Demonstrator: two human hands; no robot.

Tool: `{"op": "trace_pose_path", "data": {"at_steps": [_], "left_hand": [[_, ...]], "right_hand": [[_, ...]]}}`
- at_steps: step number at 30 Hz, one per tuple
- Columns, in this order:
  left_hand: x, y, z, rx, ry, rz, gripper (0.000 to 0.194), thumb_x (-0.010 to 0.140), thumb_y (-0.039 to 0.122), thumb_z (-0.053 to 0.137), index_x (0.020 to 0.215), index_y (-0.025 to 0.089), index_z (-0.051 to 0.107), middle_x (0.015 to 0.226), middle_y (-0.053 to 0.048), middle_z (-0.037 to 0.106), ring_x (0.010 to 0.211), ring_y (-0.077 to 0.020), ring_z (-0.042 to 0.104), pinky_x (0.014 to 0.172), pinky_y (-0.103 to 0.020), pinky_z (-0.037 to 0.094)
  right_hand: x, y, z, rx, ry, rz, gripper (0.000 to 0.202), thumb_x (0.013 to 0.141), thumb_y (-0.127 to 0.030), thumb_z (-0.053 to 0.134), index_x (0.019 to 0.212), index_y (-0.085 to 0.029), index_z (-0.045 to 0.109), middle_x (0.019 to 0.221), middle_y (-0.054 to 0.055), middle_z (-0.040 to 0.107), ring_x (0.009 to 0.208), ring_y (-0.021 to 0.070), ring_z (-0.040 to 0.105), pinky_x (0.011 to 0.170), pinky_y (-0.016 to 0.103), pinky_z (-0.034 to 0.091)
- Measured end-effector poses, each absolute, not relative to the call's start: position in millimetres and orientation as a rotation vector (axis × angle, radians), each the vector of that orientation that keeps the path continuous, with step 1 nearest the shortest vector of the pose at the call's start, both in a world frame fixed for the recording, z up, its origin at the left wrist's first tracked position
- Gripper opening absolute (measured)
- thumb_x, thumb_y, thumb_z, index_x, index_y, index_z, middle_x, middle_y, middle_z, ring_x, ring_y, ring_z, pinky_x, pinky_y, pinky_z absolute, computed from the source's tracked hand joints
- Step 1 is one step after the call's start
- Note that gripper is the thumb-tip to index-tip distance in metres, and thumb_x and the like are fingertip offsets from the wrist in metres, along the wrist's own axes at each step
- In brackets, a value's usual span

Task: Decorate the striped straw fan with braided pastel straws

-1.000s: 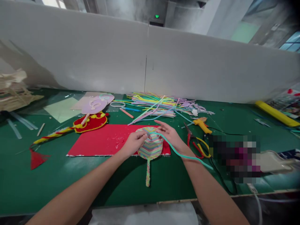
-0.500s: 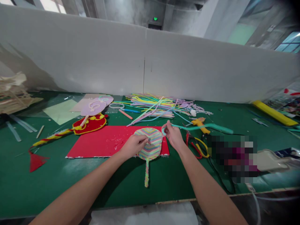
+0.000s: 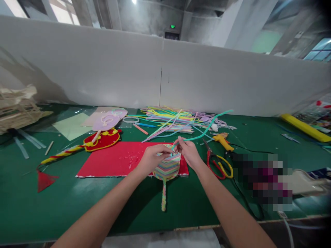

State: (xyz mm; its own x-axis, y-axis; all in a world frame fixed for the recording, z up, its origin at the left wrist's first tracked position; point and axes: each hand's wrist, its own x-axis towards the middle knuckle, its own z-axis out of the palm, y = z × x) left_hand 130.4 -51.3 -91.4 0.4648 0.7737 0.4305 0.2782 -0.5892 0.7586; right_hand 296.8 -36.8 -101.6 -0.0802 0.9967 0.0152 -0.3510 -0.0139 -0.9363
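A striped pastel fan (image 3: 167, 168) with a twisted handle lies partly on a red board (image 3: 111, 160). Over the fan's upper part, my left hand (image 3: 155, 156) pinches the curled end of a teal pipe cleaner (image 3: 209, 128). My right hand (image 3: 186, 150) is closed on the same pipe cleaner at the fan's upper right edge. The free length of the strand rises to the right, past a pile of coloured pipe cleaners (image 3: 168, 119). The fingers hide the top of the fan.
Red and yellow scissors (image 3: 219, 165) and a yellow glue gun (image 3: 223, 141) lie to the right. A red and yellow fan (image 3: 103, 140) with a tassel and a lilac piece (image 3: 110, 120) are at left. A yellow bar (image 3: 306, 127) lies far right.
My hands have come together over the fan, and my left hand now pinches the teal strand's curled end. The strand's free end has swung up and left. The view has shifted slightly.
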Motion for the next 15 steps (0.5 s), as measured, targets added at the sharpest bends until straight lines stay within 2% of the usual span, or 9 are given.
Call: {"op": "trace_pose_path", "data": {"at_steps": [3,6,15], "left_hand": [[129.8,-50.0,-90.2,2.385,0.894,1.034,0.017,0.083,0.019,0.047,0.087,0.018,0.063,0.087,-0.005,0.066,0.085,-0.0149,0.06,0.076,-0.026,0.046],[128.2,-49.7,-94.6,2.543,0.926,1.022,0.018,0.085,0.02,0.044,0.088,0.018,0.062,0.087,-0.006,0.064,0.085,-0.0153,0.059,0.075,-0.026,0.046],[113.6,-48.7,-103.4,2.53,0.846,0.927,0.019,0.085,0.025,0.045,0.089,0.021,0.064,0.091,-0.005,0.062,0.089,-0.0145,0.057,0.078,-0.025,0.045]], "right_hand": [[290.6,-39.3,-88.5,-0.9,-0.974,1.474,0.024,0.065,-0.038,0.069,0.068,-0.014,0.063,0.058,-0.002,0.057,0.053,0.0068,0.051,0.055,0.021,0.042],[282.0,-41.3,-85.8,-0.933,-0.97,1.546,0.024,0.059,-0.033,0.073,0.073,-0.015,0.065,0.065,-0.002,0.058,0.059,0.0071,0.051,0.057,0.02,0.04],[269.2,-36.0,-124.7,-1.059,-0.979,1.278,0.028,0.064,-0.043,0.066,0.06,-0.017,0.058,0.053,-0.004,0.051,0.05,0.0085,0.048,0.052,0.022,0.041]]}}
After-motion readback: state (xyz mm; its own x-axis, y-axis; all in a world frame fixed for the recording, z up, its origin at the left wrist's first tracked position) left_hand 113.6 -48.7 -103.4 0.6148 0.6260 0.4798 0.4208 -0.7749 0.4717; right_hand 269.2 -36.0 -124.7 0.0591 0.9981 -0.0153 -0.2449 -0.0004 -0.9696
